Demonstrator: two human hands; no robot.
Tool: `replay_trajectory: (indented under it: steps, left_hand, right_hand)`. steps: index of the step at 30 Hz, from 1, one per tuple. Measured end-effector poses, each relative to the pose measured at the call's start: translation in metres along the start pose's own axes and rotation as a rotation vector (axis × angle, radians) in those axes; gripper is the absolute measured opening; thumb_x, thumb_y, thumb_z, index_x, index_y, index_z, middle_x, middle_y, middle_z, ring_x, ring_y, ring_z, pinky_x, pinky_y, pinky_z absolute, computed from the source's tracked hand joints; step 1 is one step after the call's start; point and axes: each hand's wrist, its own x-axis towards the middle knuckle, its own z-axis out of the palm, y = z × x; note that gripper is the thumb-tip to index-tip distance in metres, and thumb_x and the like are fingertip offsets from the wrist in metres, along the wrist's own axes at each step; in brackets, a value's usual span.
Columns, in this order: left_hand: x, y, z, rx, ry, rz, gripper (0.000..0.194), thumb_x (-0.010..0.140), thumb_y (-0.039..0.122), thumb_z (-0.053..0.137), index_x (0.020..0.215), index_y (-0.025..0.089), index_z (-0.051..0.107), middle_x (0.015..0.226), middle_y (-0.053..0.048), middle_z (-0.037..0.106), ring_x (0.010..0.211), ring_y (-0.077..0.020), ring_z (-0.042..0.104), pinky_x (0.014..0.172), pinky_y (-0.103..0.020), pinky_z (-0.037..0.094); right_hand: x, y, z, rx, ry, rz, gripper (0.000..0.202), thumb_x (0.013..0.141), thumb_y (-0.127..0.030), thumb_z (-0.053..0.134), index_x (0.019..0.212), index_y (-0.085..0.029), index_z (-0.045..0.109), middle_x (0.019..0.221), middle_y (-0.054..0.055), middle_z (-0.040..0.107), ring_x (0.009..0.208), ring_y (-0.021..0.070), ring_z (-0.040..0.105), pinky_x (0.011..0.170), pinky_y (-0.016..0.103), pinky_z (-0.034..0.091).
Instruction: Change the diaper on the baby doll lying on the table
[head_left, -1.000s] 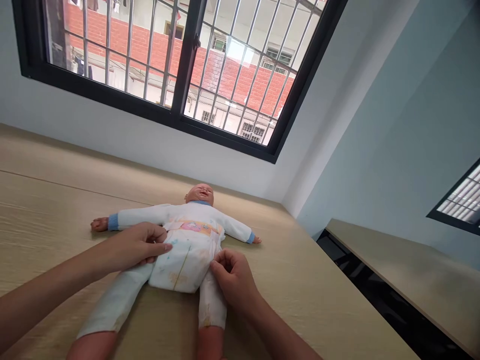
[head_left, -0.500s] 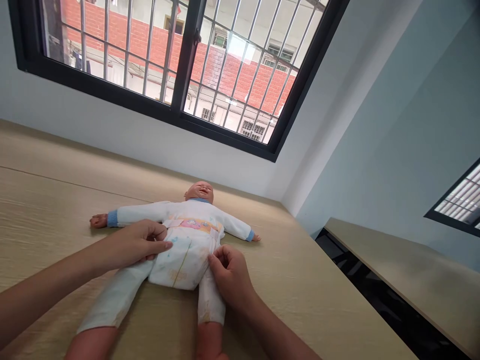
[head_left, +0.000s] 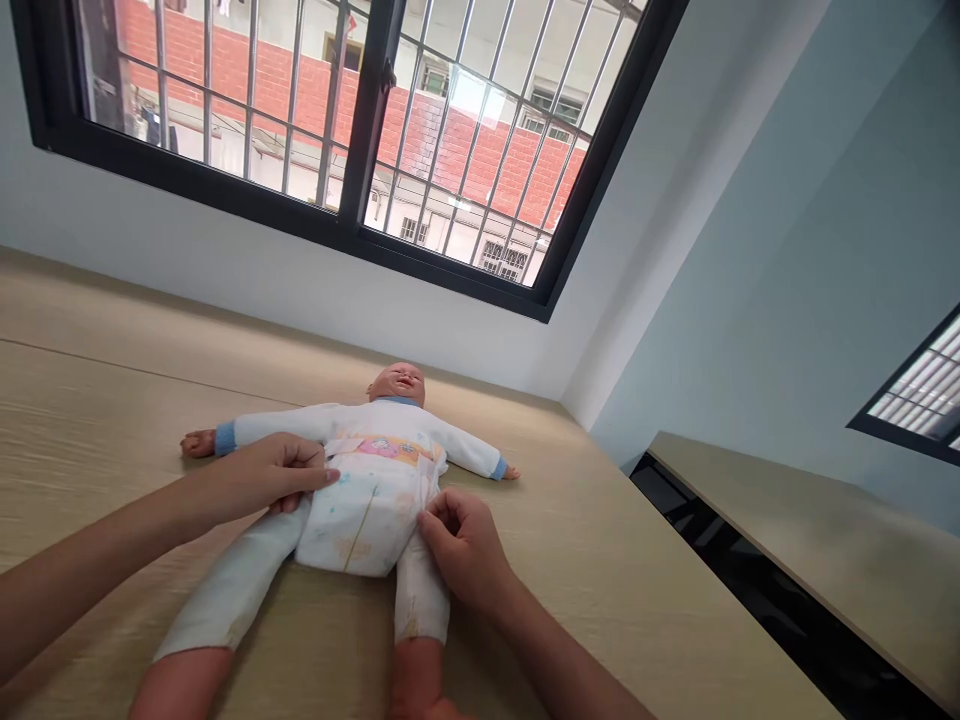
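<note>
A baby doll (head_left: 397, 383) lies on its back on the wooden tabletop, arms spread, legs toward me. It wears a white top with blue cuffs, white leggings and a white diaper (head_left: 352, 520) with a colourful waistband and a yellow centre line. My left hand (head_left: 289, 475) pinches the diaper's edge at the hip on the left of the picture, thumb on top. At the opposite leg opening, my right hand (head_left: 457, 540) has its thumb and forefinger closed on the diaper's edge. The fingers' undersides are hidden on both hands.
The light wooden tabletop (head_left: 600, 600) reaches to the wall below a dark-framed, barred window (head_left: 341, 215). At the right stands another wooden surface (head_left: 810, 530) with a dark glossy front, beyond a gap. A second window shows at the right edge.
My left hand has shifted slightly up and left along the diaper's side. My right hand stays at the leg opening, nearly still. The view has moved a little.
</note>
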Motion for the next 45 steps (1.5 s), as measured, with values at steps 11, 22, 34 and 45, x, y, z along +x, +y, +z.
replay_trajectory:
  steps: [11,22,34,45]
  left_hand:
    - [0.0047,-0.0081,-0.004,0.053,0.018,0.126,0.042,0.088,0.059,0.062,0.07,0.023,0.052,0.063,0.002,0.053,0.062,-0.0166,0.046,0.059,-0.028,0.032]
    - [-0.0008,-0.0024,-0.0026,0.068,0.017,0.126,0.04,0.089,0.057,0.062,0.072,0.023,0.05,0.064,0.003,0.051,0.063,-0.0174,0.044,0.06,-0.029,0.03]
    - [0.0003,-0.007,-0.0053,0.166,0.016,0.142,0.039,0.093,0.057,0.055,0.075,0.023,0.051,0.07,0.002,0.051,0.064,-0.0177,0.043,0.06,-0.03,0.03]
    - [-0.0016,-0.0039,-0.0049,0.113,-0.01,0.11,0.039,0.093,0.058,0.056,0.076,0.023,0.05,0.068,0.002,0.051,0.063,-0.0177,0.045,0.061,-0.03,0.031]
  right_hand:
    - [-0.0021,-0.0028,-0.0025,-0.012,-0.024,0.006,0.016,0.086,-0.026,0.062,0.074,-0.017,0.058,0.064,-0.003,0.051,0.061,0.0116,0.041,0.057,0.026,0.033]
    - [-0.0026,-0.0034,-0.0049,-0.042,-0.075,-0.005,0.011,0.087,-0.023,0.062,0.078,-0.017,0.059,0.067,-0.003,0.055,0.062,0.0122,0.045,0.057,0.027,0.035]
    - [-0.0027,-0.0023,-0.0077,-0.099,-0.105,-0.028,0.008,0.088,-0.021,0.062,0.08,-0.019,0.06,0.068,-0.003,0.056,0.063,0.0122,0.045,0.058,0.027,0.033]
    - [-0.0029,-0.0015,-0.0077,-0.108,-0.111,-0.037,0.008,0.088,-0.021,0.062,0.08,-0.018,0.061,0.068,-0.003,0.055,0.063,0.012,0.045,0.059,0.027,0.034]
